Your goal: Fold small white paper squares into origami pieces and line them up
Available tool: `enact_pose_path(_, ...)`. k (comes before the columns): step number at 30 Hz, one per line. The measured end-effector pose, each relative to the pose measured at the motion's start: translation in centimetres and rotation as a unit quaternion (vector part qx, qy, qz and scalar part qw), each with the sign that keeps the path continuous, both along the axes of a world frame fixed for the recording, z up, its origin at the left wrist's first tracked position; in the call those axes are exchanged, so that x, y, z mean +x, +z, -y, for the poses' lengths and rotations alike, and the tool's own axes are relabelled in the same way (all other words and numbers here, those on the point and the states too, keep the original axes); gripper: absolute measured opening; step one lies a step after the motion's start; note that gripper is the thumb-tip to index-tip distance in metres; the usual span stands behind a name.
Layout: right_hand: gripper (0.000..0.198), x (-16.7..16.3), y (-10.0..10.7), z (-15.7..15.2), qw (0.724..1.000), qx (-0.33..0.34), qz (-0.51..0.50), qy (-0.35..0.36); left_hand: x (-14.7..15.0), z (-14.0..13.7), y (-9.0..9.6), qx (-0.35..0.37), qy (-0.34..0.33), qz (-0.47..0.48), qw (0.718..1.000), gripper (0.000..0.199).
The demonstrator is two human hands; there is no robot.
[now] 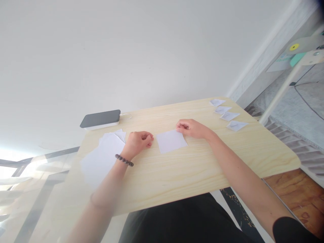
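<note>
A small white sheet of paper (171, 141) lies flat on the wooden table, between my two hands. At its upper right corner, my right hand (191, 128) has its fingers closed on the paper's edge. My left hand (139, 143), with a dark bead bracelet at the wrist, is just left of the sheet and apart from it. Its fingers are curled together, and nothing shows between them. Under and beside my left forearm spreads a loose stack of white paper sheets (107, 152). Several folded white paper pieces (230, 116) stand in a row at the table's far right.
A dark-topped white device (101, 118) with a white cable sits at the table's back left corner. The pale wooden table (157, 184) meets a white wall (141, 60) behind. Right of the table rises a light pole (280, 89). My lap is below the front edge.
</note>
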State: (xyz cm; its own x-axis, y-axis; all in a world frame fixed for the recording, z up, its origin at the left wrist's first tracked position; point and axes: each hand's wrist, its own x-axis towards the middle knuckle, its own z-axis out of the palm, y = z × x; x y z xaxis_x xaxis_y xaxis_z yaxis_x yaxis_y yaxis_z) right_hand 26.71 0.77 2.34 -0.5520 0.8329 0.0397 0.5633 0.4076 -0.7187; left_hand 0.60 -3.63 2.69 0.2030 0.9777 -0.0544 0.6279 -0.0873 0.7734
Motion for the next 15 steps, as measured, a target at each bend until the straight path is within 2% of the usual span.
enact_pose_path(4,0.019,-0.8,-0.3,0.3,1.0,-0.003,-0.004,-0.003,0.1,0.0,-0.2,0.001,0.022,0.002,1.0,0.035)
enact_pose_path(7,0.016,-2.6,-0.5,1.0,1.0,0.02,-0.013,0.006,0.8,0.2,-0.2,0.051,-0.001,-0.012,0.999,0.035)
enact_pose_path(10,0.013,-4.1,-0.7,1.6,0.998,0.046,-0.03,0.014,1.4,0.3,-0.3,0.067,-0.031,-0.023,0.997,0.033)
enact_pose_path(15,0.013,-3.5,-0.8,1.1,0.999,0.03,-0.017,0.028,1.2,0.1,-0.3,0.072,-0.036,-0.054,0.995,0.03)
